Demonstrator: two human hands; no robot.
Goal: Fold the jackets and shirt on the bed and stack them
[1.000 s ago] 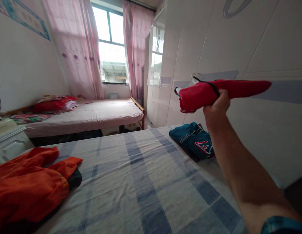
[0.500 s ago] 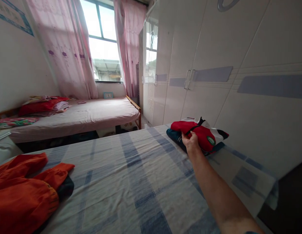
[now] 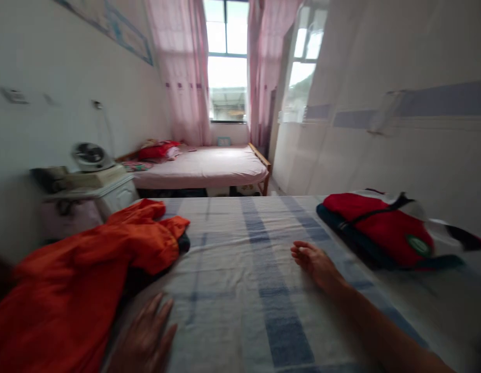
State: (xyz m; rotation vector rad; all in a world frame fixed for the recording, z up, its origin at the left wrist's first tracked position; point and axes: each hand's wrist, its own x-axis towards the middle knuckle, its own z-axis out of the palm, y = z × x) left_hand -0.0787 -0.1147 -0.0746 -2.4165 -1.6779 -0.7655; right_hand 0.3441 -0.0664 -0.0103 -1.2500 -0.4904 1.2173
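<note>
The right hand (image 3: pixel 316 264), no longer gripping the folded red jersey (image 3: pixel 380 230), lay empty and loosely spread mid-bed (image 3: pixel 244 269), the jersey left stacked on the folded blue garment (image 3: pixel 334 221) at the bed's right edge, seemingly set down for good, while the left hand (image 3: pixel 147 336) lay flat, open, beside the orange jacket (image 3: pixel 88 264).

The right hand (image 3: pixel 316 261) leads into a long bare forearm (image 3: pixel 380 324), uncovered as far as it shows over the bed (image 3: pixel 240 243). The left hand (image 3: pixel 145 336), at the bed's near edge, is bare and blurred.
</note>
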